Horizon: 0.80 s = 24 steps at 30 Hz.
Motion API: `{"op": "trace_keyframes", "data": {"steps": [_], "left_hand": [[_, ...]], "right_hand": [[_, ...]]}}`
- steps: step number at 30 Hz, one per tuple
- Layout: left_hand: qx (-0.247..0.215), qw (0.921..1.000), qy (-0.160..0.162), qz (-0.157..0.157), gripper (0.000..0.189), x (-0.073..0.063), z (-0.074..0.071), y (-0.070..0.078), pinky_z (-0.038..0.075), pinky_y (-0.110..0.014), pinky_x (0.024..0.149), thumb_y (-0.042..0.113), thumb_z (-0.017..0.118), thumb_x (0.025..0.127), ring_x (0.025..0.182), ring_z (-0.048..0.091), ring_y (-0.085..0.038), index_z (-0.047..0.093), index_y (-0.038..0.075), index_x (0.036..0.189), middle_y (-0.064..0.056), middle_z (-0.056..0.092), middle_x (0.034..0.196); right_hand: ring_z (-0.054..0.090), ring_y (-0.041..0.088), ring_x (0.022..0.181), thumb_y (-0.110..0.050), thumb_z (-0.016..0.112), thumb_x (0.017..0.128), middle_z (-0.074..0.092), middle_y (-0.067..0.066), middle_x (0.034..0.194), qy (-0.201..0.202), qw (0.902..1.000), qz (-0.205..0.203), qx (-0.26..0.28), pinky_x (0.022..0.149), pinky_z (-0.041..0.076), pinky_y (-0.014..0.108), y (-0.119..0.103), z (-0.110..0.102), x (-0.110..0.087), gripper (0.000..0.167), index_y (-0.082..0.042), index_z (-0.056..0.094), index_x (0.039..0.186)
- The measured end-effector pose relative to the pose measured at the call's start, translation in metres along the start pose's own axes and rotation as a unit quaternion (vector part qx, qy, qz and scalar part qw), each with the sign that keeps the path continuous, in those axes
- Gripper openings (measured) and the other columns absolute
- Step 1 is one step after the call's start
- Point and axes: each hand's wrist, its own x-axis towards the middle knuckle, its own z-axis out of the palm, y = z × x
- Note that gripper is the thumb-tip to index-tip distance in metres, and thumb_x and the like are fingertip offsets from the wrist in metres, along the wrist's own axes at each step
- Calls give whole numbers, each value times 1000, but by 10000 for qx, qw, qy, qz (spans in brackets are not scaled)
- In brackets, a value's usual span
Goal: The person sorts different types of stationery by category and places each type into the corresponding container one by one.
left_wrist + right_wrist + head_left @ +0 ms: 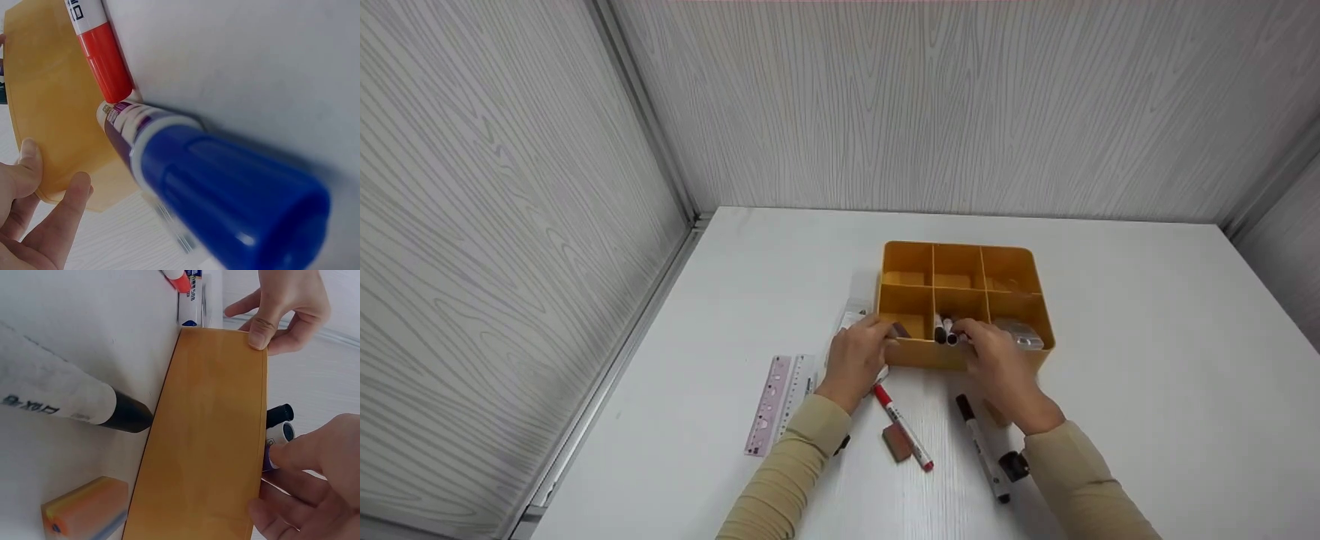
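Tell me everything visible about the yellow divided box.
The yellow divided box looks like smooth plastic: open-topped, with thin walls splitting it into six compartments, two rows of three. It sits upright on the white table. The left hand grips its near-left corner; the right hand is at the near middle compartment, where markers stick up. A clear item lies in the near-right one.

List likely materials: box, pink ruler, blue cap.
Box: probably moulded plastic, satin; thin walls, rounded corners, soft sheen.
Pink ruler: likely plastic, thin and flat with printed marks; finish unclear at this size.
Blue cap: looks like smooth, glossy hard plastic, going by the bright highlights.
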Motion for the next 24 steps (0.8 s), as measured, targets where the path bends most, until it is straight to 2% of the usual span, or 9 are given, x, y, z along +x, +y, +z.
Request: {"op": "trace_keyframes", "data": {"steps": [4,11,14,20,24], "left_hand": [[24,9999,-47,-88,9,0,-1,1,58,-28,77,22,71,90,83,69,-14,74,15,93,2,70,93],[1,10000,-41,-60,9,0,1,1,58,-27,80,22,71,90,83,69,-14,74,14,93,1,69,93],[-19,10000,-55,-57,9,0,1,1,58,-26,81,22,71,90,84,69,-14,74,14,93,2,69,93],[-55,10000,-29,-16,8,1,0,1,58,-26,80,21,71,90,84,70,-14,73,13,93,1,70,93],[-58,10000,14,55,9,1,0,0,58,-26,78,20,70,90,83,70,-14,73,13,93,1,70,93]], "right_hand": [[69,34,99,10,58,90,71,18,112,35,9997,-215,-56,85,57,48,4,1,-1,33,-1,63,121],[63,40,115,22,48,82,58,24,135,186,9978,-621,138,94,53,52,10,0,-11,59,1,53,137],[63,37,114,21,47,83,54,23,137,274,9974,-623,256,91,55,49,10,-3,-15,59,-1,52,137],[65,27,103,17,51,86,55,16,131,539,9968,-536,248,85,58,41,10,-11,-25,51,-4,56,132],[64,23,90,17,55,85,59,13,124,759,9950,-605,249,72,57,33,11,-15,-34,47,-4,61,126]]}}
